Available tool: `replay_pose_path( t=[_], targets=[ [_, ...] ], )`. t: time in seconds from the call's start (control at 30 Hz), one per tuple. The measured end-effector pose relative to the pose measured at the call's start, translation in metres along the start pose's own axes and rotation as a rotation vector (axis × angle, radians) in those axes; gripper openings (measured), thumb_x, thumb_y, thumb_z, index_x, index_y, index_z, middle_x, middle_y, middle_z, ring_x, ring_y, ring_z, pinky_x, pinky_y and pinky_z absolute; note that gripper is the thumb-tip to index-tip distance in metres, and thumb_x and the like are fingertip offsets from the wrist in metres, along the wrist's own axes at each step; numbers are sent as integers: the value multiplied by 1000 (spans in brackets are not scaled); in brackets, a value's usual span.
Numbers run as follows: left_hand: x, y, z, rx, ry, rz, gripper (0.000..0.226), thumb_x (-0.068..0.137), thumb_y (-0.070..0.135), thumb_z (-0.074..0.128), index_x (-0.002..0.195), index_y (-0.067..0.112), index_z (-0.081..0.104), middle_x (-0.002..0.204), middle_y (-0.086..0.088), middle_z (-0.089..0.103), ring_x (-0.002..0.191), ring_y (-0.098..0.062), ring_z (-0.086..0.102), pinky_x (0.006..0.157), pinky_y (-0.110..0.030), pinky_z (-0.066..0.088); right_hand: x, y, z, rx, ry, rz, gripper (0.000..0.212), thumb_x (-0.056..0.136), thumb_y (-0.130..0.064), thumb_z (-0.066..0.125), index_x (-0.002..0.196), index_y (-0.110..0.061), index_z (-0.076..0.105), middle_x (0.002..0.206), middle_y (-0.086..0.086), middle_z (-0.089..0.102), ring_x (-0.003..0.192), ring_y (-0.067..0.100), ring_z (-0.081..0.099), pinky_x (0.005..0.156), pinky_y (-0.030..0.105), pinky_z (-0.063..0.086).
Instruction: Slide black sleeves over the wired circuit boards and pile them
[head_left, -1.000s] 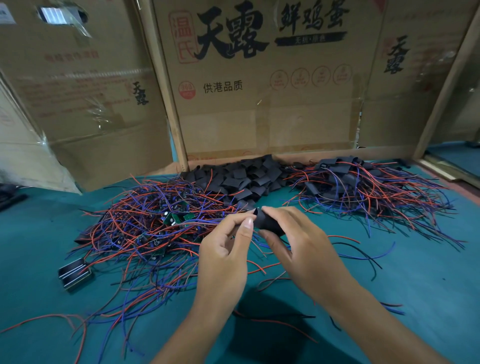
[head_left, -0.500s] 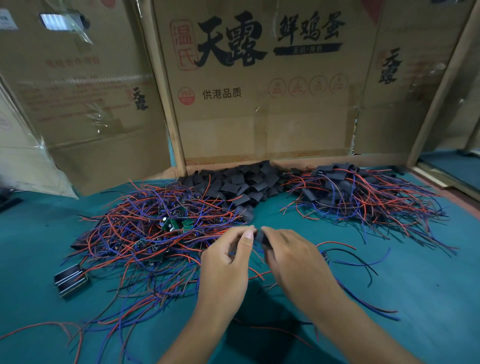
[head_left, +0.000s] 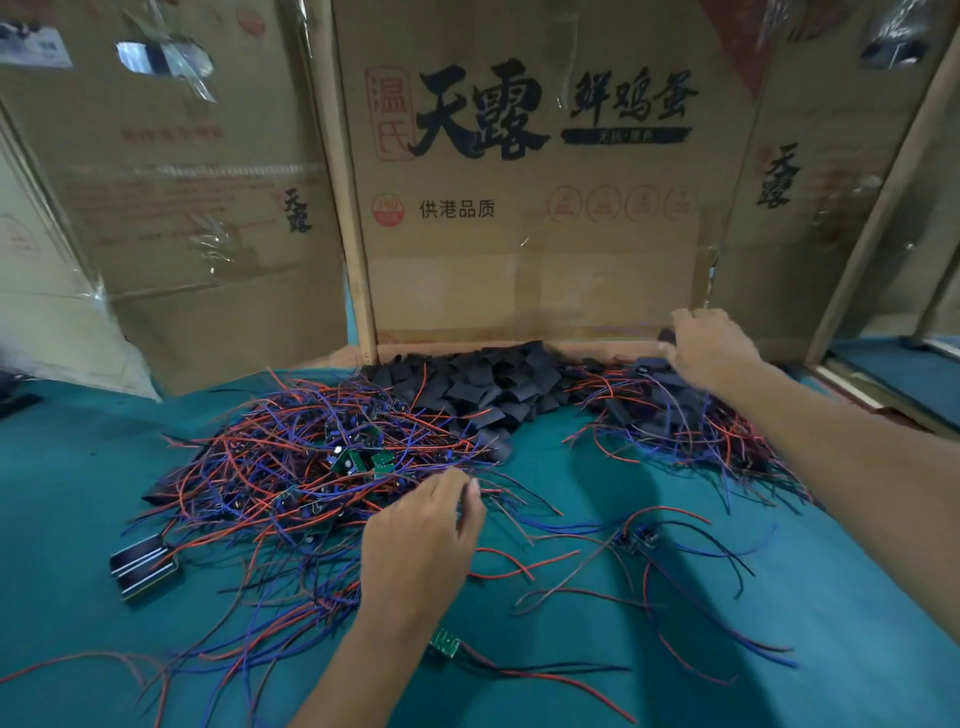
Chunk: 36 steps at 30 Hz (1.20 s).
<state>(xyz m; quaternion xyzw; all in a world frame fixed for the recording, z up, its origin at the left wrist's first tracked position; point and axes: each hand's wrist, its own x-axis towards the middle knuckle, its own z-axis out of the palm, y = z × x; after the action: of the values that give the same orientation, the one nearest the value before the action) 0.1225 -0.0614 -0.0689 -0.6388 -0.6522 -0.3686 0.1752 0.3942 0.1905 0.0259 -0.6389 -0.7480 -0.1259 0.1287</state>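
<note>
Nearest to the camera, on the teal cloth of the table (head_left: 779, 649), a small green circuit board (head_left: 444, 643) lies beside the left forearm, with red and dark wires running from it to the right. A little farther, the left hand (head_left: 421, 540) hangs over the near right edge of the big tangle of wired boards (head_left: 291, 467); its fingers are bent down toward the red and blue wires, but it is not possible to tell whether they pinch a wire or only touch. To the right of this hand, one loose board with long wires (head_left: 636, 538) lies alone on the cloth. At the left edge of the tangle lies a dark flat block with pale stripes (head_left: 145, 566). In the middle of the tangle some green boards without cover are visible. Farther back, in the centre, a heap of empty black sleeves (head_left: 483, 384) lies against the cardboard wall. To the right of it is the pile of sleeved boards (head_left: 675, 410), with wires spreading toward the near side. The right hand (head_left: 709, 345) reaches to the far top of this pile, palm down; its fingers are on a dark piece, and the grip cannot be told. Behind all this stand brown cardboard boxes (head_left: 530, 208) with black Chinese print, between pale wooden posts (head_left: 353, 249).
</note>
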Motion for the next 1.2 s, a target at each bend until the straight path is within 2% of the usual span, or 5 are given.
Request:
replay_pose_path(
  t=[0.2, 0.43, 0.63, 0.83, 1.2],
  targets=[
    [7, -24, 7, 95, -58, -136, 24, 96, 24, 60, 73, 18, 58, 48, 6, 49, 37, -18, 45, 37, -26, 27, -26, -72, 39, 88, -42, -362, 25, 97, -31, 48, 104, -12, 62, 108, 14, 66, 103, 31, 58, 90, 41, 46],
    [5, -37, 12, 120, -77, -195, 25, 97, 24, 57, 73, 18, 57, 50, 5, 50, 39, -20, 45, 39, -26, 25, -55, -175, 68, 355, -368, -250, 54, 83, -64, 60, 96, -12, 59, 93, 7, 64, 88, 28, 60, 69, 37, 49],
    [5, -39, 14, 109, -81, -200, 27, 98, 25, 57, 72, 18, 56, 49, 7, 47, 38, -16, 41, 38, -24, 19, -57, -174, 56, 509, -474, -124, 46, 92, -34, 66, 59, -14, 41, 56, 7, 35, 53, 25, 36, 52, 32, 26],
    [8, -47, 10, 103, -3, -301, 21, 93, 26, 63, 74, 20, 55, 56, 8, 52, 44, -15, 47, 38, -22, 20, -95, -133, 22, 997, -397, 161, 10, 100, -21, 46, 103, -13, 40, 86, 10, 64, 58, 20, 53, 47, 27, 36],
    [15, -68, 4, 299, -186, -309, 30, 90, 33, 58, 118, 23, 65, 115, 0, 59, 110, -26, 48, 97, -40, 35, -214, -110, 14, 1285, -359, -16, 22, 101, -29, 41, 94, -21, 60, 67, -2, 58, 57, 14, 43, 56, 30, 34]
  ],
)
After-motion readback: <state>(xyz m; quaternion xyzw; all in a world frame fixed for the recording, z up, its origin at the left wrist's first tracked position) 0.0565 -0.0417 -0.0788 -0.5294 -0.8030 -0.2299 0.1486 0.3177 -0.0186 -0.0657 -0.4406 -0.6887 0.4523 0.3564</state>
